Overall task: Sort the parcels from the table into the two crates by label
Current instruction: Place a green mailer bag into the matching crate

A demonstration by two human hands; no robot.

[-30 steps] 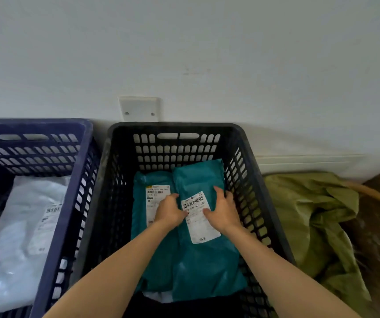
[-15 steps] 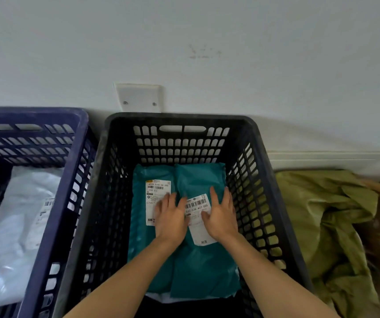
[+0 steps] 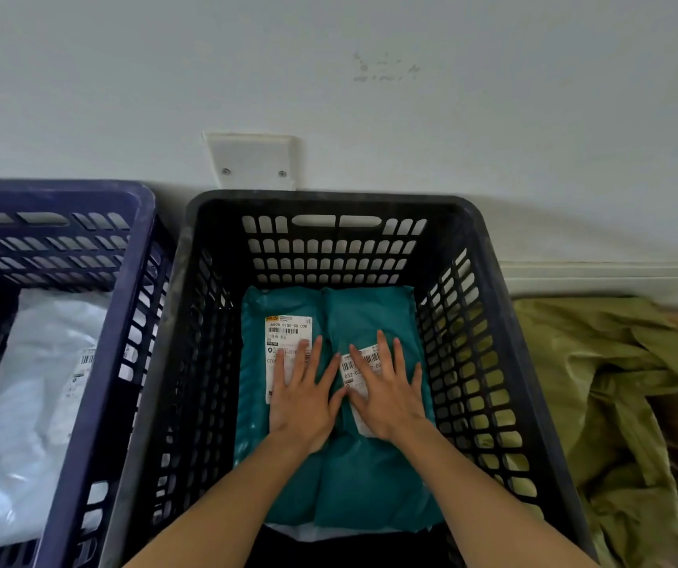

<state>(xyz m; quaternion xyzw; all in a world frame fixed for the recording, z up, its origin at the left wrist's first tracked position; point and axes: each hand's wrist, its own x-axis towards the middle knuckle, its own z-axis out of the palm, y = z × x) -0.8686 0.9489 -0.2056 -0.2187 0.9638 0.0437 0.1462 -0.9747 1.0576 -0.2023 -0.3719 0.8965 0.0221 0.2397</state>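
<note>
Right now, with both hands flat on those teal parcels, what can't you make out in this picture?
In the head view:
Right parcel label: mostly under the right hand; few digits show.
Left parcel label: lower part under the left hand.
White parcel in the blue crate: label too small, blurred.
White thing beneath the teal parcels: only a sliver shows.
</note>
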